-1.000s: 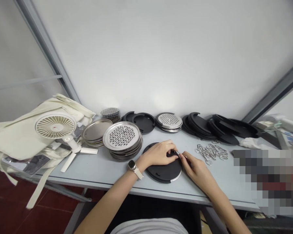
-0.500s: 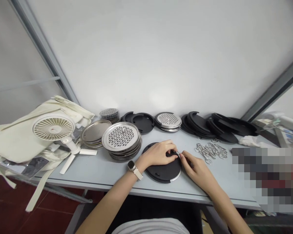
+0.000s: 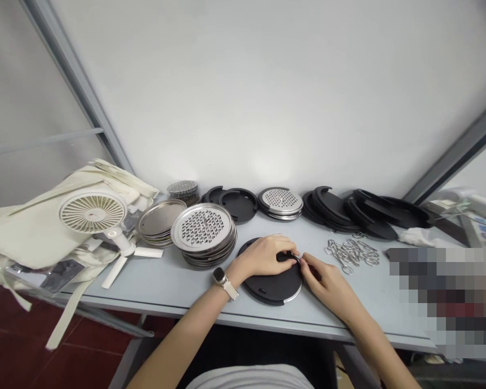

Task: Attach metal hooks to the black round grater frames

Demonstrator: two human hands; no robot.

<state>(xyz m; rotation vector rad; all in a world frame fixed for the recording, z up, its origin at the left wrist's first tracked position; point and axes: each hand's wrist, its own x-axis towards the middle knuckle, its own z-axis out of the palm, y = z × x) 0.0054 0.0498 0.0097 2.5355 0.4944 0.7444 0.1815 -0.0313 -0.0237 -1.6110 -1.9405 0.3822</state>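
Note:
Flat on the table lies a black round holder (image 3: 273, 286), with a silver metal edge showing at its lower right. Across its upper part rests my left hand (image 3: 267, 258), its thumb and fingers closed about a small shiny metal hook (image 3: 296, 258) at the holder's right side. My right hand (image 3: 324, 278) pinches the outer end of that metal piece, just beyond the rim. My fingers cover most of the hook, so its exact shape is hidden. A loose heap of wire hooks (image 3: 352, 253) lies to the right of my right hand.
Stacked metal grater discs (image 3: 202, 229) and plain metal discs (image 3: 160, 219) stand at left. Along the wall are a grater disc in a black holder (image 3: 281, 200) and several black holders (image 3: 336, 208). A white fan (image 3: 93, 212) and cream bag (image 3: 36, 227) occupy the far left.
The view has shifted slightly. Both hands stay at the holder's right edge, with my fingers moving only a little around the metal hook.

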